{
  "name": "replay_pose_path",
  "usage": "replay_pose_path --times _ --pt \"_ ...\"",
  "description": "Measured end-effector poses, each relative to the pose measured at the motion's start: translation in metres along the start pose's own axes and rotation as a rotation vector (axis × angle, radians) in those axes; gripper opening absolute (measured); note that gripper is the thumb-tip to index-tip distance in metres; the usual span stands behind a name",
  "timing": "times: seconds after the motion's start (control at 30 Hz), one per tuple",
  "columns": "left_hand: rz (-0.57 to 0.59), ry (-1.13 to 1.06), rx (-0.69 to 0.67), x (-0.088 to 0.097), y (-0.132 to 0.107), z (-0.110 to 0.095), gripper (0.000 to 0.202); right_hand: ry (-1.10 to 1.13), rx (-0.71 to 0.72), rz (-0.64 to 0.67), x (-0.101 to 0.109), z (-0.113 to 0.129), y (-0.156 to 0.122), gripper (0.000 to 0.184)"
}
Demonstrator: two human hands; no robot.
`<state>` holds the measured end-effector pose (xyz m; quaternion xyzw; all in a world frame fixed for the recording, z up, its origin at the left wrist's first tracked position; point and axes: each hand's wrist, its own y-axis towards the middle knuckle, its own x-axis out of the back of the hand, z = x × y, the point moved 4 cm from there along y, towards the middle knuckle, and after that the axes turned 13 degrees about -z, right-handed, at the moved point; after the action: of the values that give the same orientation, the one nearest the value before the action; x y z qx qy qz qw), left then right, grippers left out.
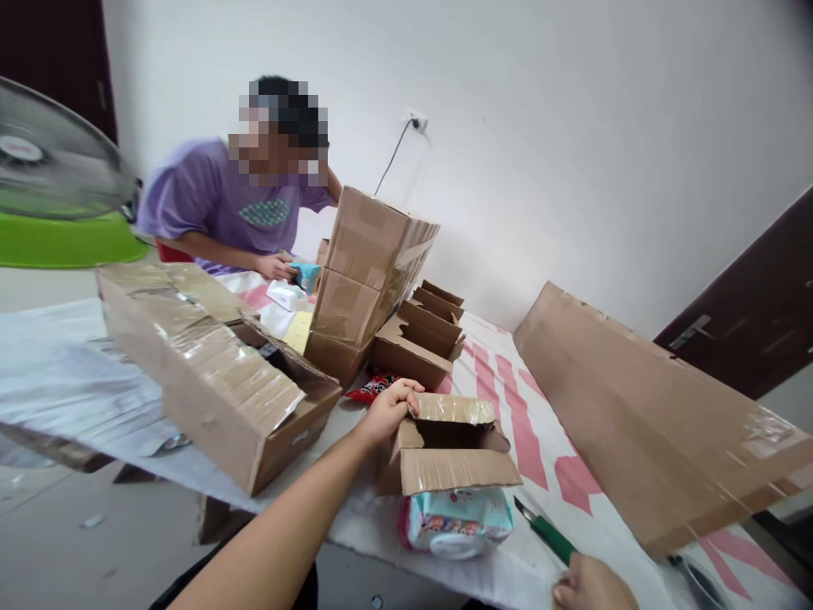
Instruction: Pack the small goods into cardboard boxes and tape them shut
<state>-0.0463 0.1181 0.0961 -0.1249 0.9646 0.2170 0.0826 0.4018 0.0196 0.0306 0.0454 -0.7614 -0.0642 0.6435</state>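
Observation:
My left hand (389, 413) grips the back left corner of a small cardboard box (461, 470), fingers closed on its raised flap. The box's top is open, with the front flap folded outward and the inside dark. In front of it lies a light-blue pack of wipes (461, 523) with a white lid, partly under that flap. At the lower right, my right hand (597, 583) is closed around the handle of a green knife (551, 540). Its blade points up and left, beside the wipes and apart from the box. Behind my left hand lies a red packet (374, 388).
A long cardboard box (216, 381) stands left, partly open. Tall stacked cardboard (356, 280) and open boxes (416, 343) stand behind. A large cardboard panel (648, 415) borders the right side. Across the table, a person (216, 199) holds a blue pack; a fan (57, 161) stands far left.

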Motion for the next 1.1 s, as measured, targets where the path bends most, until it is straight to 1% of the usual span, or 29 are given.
replay_pose_path --times 0.07,0.1,0.17,0.2,0.27,0.33,0.37,0.43,0.47,0.53,0.6,0.63,0.67,0.7,0.77,0.83,0.97,1.1 --pt "-0.002 0.0 0.002 0.0 0.0 -0.001 0.018 -0.048 0.064 -0.084 0.022 0.005 0.009 0.006" --pt "-0.003 0.0 0.004 0.0 0.0 -0.002 0.018 -0.028 0.108 -0.122 0.036 0.01 0.016 0.005" --pt "-0.002 -0.001 0.006 0.0 0.0 -0.002 0.018 0.092 0.203 -0.225 0.067 0.026 0.031 0.01" --pt "-0.001 0.0 0.007 0.0 0.0 -0.002 0.018 0.178 0.264 -0.304 0.086 0.038 0.038 0.015" --pt "0.0 0.001 0.009 0.0 0.0 -0.002 0.018 0.322 0.412 -0.516 0.126 0.068 0.052 0.018" --pt "0.0 0.005 0.01 0.0 0.0 -0.001 0.018 0.407 0.579 -0.654 0.161 0.104 0.064 0.015" --pt "0.001 0.006 0.01 0.0 0.0 -0.001 0.017 0.435 0.658 -0.679 0.175 0.122 0.07 0.013" --pt "0.002 0.008 0.01 0.0 0.0 -0.001 0.017 0.447 0.793 -0.637 0.191 0.157 0.084 0.011" --pt "0.003 0.007 0.01 0.001 0.0 -0.001 0.017 0.421 0.845 -0.586 0.194 0.172 0.091 0.01" --pt "0.004 0.007 0.01 0.001 0.0 -0.001 0.018 0.314 0.917 -0.478 0.191 0.195 0.105 0.011" --pt "0.001 0.007 0.01 0.001 -0.001 -0.001 0.019 0.17 0.955 -0.398 0.182 0.208 0.114 0.011" --pt "-0.001 0.007 0.01 0.0 0.0 0.0 0.02 0.104 0.965 -0.374 0.178 0.212 0.118 0.008" --pt "-0.002 0.008 0.011 0.0 0.0 0.0 0.02 0.05 0.969 -0.36 0.175 0.214 0.12 0.003" --pt "-0.004 0.008 0.012 0.0 0.0 0.0 0.02 0.009 0.971 -0.353 0.172 0.215 0.121 0.003" --pt "-0.003 0.007 0.016 -0.001 0.001 0.001 0.021 -0.04 0.968 -0.354 0.169 0.216 0.122 0.014" --pt "-0.001 0.008 0.019 -0.001 0.001 0.001 0.02 -0.072 0.963 -0.36 0.169 0.217 0.122 0.02" --pt "-0.002 0.015 0.016 -0.002 0.001 0.0 0.021 -0.096 0.943 -0.333 0.17 0.221 0.124 0.016" --pt "-0.006 0.025 0.007 -0.002 0.0 -0.001 0.022 -0.102 0.883 -0.306 0.171 0.225 0.128 0.013"
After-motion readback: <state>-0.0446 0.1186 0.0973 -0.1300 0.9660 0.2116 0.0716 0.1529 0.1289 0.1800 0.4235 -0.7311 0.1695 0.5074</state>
